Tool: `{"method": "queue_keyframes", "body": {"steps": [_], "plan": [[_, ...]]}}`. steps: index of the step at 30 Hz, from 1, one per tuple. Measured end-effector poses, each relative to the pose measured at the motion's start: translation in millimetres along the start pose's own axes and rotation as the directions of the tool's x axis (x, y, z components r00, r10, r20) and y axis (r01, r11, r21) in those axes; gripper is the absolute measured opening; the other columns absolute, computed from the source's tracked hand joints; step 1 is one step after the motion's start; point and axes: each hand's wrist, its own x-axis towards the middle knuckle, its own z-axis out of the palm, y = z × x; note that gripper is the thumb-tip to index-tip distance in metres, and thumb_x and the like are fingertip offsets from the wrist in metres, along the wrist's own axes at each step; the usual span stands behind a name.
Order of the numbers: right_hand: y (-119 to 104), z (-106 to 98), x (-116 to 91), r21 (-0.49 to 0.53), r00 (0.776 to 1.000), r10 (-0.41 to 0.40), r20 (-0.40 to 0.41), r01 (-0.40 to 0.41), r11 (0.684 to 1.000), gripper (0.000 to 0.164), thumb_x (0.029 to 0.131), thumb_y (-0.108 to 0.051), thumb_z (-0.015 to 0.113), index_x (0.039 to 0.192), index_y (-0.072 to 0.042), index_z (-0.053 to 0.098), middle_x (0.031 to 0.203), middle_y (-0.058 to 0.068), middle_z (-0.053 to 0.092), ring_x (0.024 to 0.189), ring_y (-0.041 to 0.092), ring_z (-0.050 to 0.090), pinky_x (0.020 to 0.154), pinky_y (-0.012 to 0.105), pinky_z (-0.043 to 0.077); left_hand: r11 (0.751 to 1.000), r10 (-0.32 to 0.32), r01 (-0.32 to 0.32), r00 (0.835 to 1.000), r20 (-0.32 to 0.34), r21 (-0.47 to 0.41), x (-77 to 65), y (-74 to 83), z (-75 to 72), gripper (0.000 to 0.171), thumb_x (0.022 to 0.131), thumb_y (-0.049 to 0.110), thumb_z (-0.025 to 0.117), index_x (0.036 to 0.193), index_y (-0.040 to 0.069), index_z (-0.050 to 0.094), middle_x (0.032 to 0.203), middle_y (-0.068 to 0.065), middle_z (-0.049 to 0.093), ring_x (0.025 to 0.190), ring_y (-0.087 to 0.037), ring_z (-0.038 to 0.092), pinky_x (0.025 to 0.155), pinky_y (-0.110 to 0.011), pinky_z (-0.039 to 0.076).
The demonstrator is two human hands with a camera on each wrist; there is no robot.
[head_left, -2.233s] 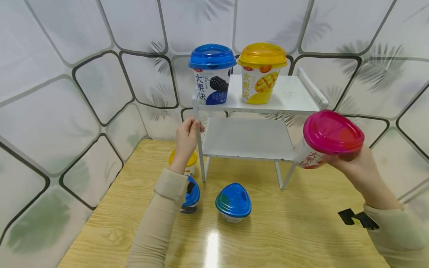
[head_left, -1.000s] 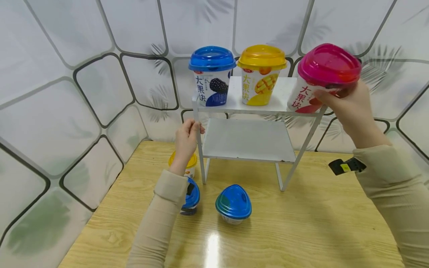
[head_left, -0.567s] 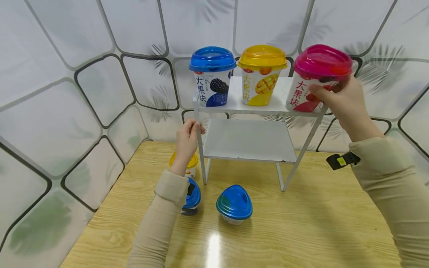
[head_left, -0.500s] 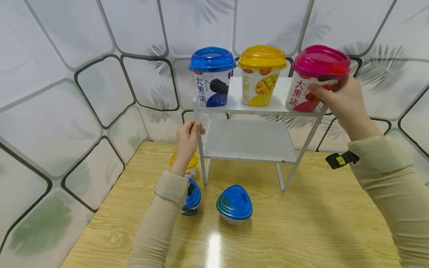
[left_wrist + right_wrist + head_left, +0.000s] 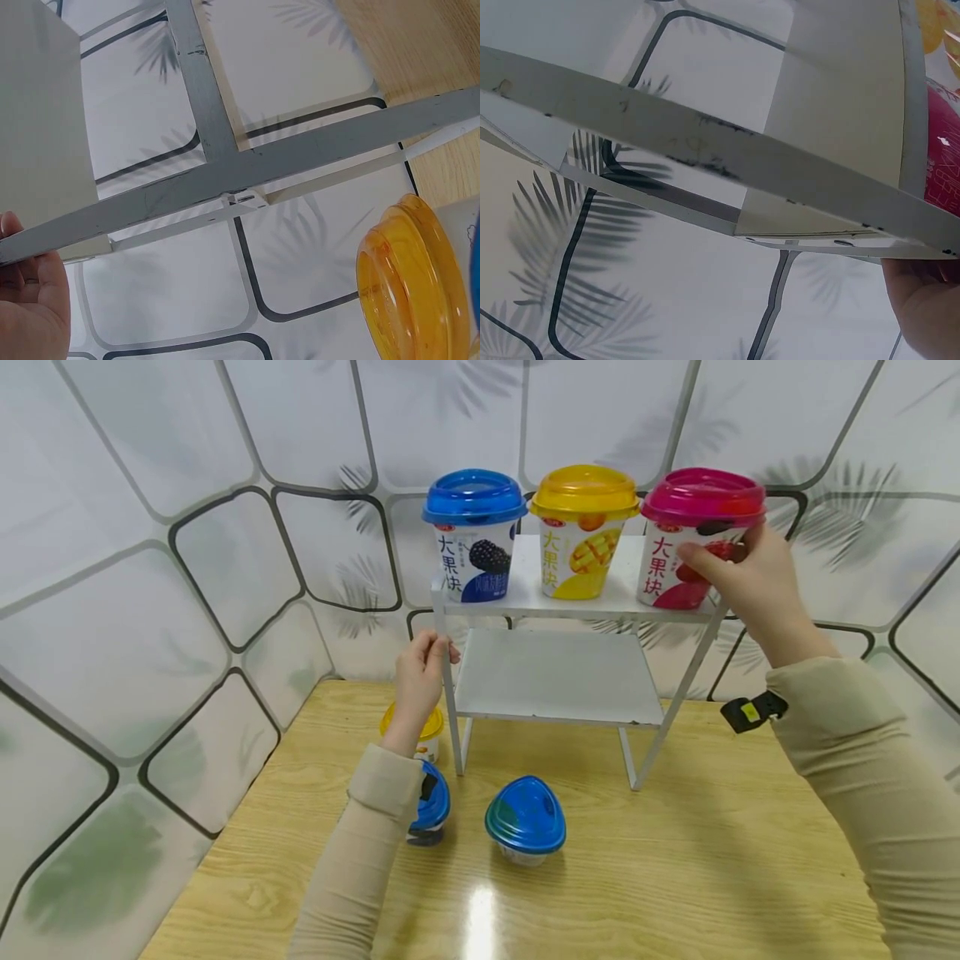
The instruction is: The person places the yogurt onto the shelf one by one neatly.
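My right hand (image 5: 761, 585) grips a yogurt cup with a pink lid (image 5: 678, 556), thumb across its front. The cup stands upright at the right end of the top shelf of a white two-tier rack (image 5: 570, 603). Left of it on that shelf are a yellow-lidded mango cup (image 5: 581, 539) and a blue-lidded blackberry cup (image 5: 474, 543). With curled fingers my left hand (image 5: 420, 672) holds the rack's left front leg. In the left wrist view that hand (image 5: 34, 307) wraps the grey bar (image 5: 247, 176). The right wrist view shows part of the pink cup (image 5: 941, 150) above my hand.
On the wooden table (image 5: 637, 877), a blue-lidded cup (image 5: 525, 814) stands before the rack. Another blue-lidded cup (image 5: 433, 802) and a yellow-lidded cup (image 5: 427, 727) are partly behind my left forearm. The lower shelf (image 5: 558, 677) lies between the legs. A patterned backdrop (image 5: 315, 435) stands behind.
My right hand has raised the pink-lidded cup from beside the rack onto the top shelf, then shifted it left and straightened it. My left hand has stayed on the leg.
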Motion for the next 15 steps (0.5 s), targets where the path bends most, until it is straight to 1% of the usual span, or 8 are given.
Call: {"method": "queue_keyframes", "body": {"steps": [5, 9, 11, 13, 15], "plan": [[2, 1, 2, -0.021, 1.0, -0.008, -0.01, 0.008, 1.0, 0.052, 0.079, -0.025, 0.066, 0.124, -0.015, 0.041, 0.116, 0.006, 0.047, 0.086, 0.012, 0.056, 0.073, 0.013, 0.046, 1.0, 0.002, -0.002, 1.0, -0.003, 0.018, 3.6, -21.5, 1.0, 0.024, 0.093, 0.011, 0.043, 0.082, -0.008, 0.054, 0.073, -0.019, 0.059, 0.069, -0.029, 0.058, 0.068, -0.034, 0.048], [3, 1, 1, -0.04, 1.0, -0.018, -0.02, 0.017, 0.999, 0.047, 0.081, -0.026, 0.064, 0.121, -0.016, 0.041, 0.113, 0.004, 0.048, 0.089, 0.011, 0.052, 0.075, 0.013, 0.045, 1.0, -0.008, 0.008, 1.0, -0.002, 0.013, 3.1, -20.9, 1.0, 0.023, 0.092, 0.01, 0.043, 0.083, -0.008, 0.054, 0.074, -0.021, 0.058, 0.07, -0.031, 0.058, 0.069, -0.037, 0.048], [6, 1, 0, -0.011, 0.998, -0.06, -0.029, 0.06, 0.998, 0.045, 0.082, -0.025, 0.063, 0.121, -0.016, 0.043, 0.112, 0.004, 0.049, 0.091, 0.012, 0.051, 0.076, 0.014, 0.045, 1.0, -0.009, 0.009, 1.0, -0.002, 0.016, 3.1, -20.7, 1.0, 0.024, 0.093, 0.01, 0.043, 0.084, -0.008, 0.054, 0.074, -0.021, 0.058, 0.07, -0.031, 0.058, 0.069, -0.037, 0.048], [10, 0, -4, 0.042, 0.993, -0.109, -0.044, 0.111, 0.993, 0.043, 0.084, -0.025, 0.061, 0.122, -0.014, 0.045, 0.111, 0.004, 0.051, 0.093, 0.014, 0.051, 0.076, 0.014, 0.044, 1.0, -0.012, 0.012, 1.0, 0.0, 0.026, 3.0, -20.2, 0.7, 0.025, 0.093, 0.012, 0.043, 0.084, -0.008, 0.054, 0.074, -0.019, 0.059, 0.07, -0.029, 0.058, 0.069, -0.036, 0.048], [17, -1, -10, 0.139, 0.985, -0.156, -0.075, 0.165, 0.976, 0.045, 0.084, -0.023, 0.061, 0.123, -0.009, 0.045, 0.109, 0.005, 0.051, 0.096, 0.015, 0.05, 0.077, 0.014, 0.044, 0.999, -0.012, 0.012, 1.0, 0.003, 0.034, 2.9, -20.3, 0.2, 0.026, 0.093, 0.014, 0.042, 0.084, -0.008, 0.054, 0.074, -0.018, 0.059, 0.07, -0.028, 0.058, 0.068, -0.033, 0.048]]}}
